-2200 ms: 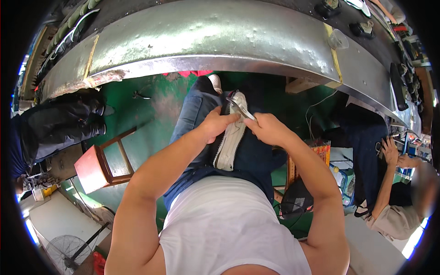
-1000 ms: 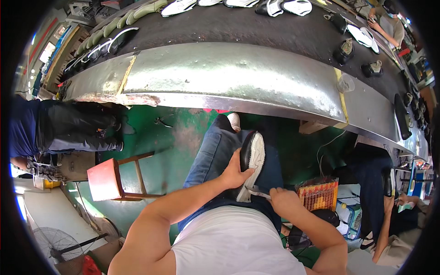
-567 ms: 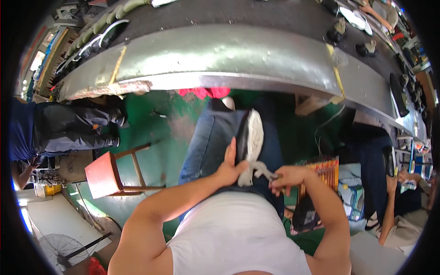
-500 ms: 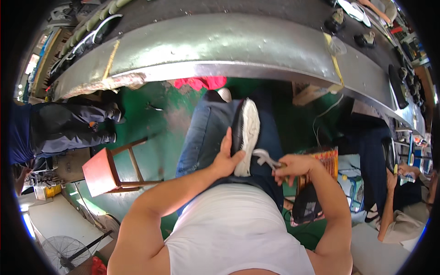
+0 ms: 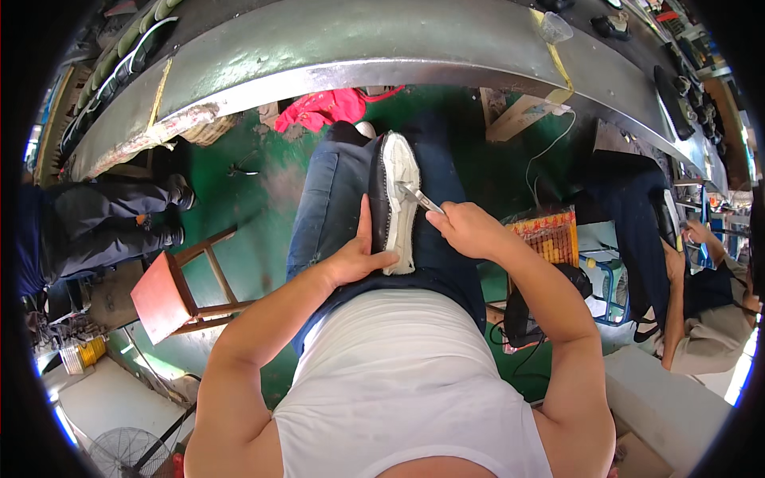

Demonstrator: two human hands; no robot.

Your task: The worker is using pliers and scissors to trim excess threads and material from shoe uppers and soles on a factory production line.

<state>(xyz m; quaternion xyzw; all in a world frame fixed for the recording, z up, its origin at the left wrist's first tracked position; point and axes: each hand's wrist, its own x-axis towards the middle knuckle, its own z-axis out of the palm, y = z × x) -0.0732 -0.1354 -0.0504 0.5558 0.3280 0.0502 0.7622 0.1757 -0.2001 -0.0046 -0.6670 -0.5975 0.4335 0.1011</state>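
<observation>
A dark shoe upper with a pale, uncovered underside (image 5: 400, 171) lies sole up across my thighs, toe pointing away from me. My left hand (image 5: 355, 259) grips its heel end. The fingers run along the dark left side and the thumb presses over the pale bottom. My right hand (image 5: 468, 229) is closed on the handle of metal pincers (image 5: 417, 196). Their silver head rests against the middle of the underside, just right of the stitched-looking edge. Most of the handle is hidden in my fist.
Ahead stands a metal-edged workbench (image 5: 335, 60). Under it lies a red cloth (image 5: 323, 109). To my left is a stool with a red seat (image 5: 162, 296); to my right, a bamboo-slat seat (image 5: 554, 239). Other people sit at both sides. A fan (image 5: 123, 450) stands lower left.
My right hand has brought the pincers from beside the heel up and left onto the underside's middle. My left hand still holds the shoe. The whole view has shifted slightly.
</observation>
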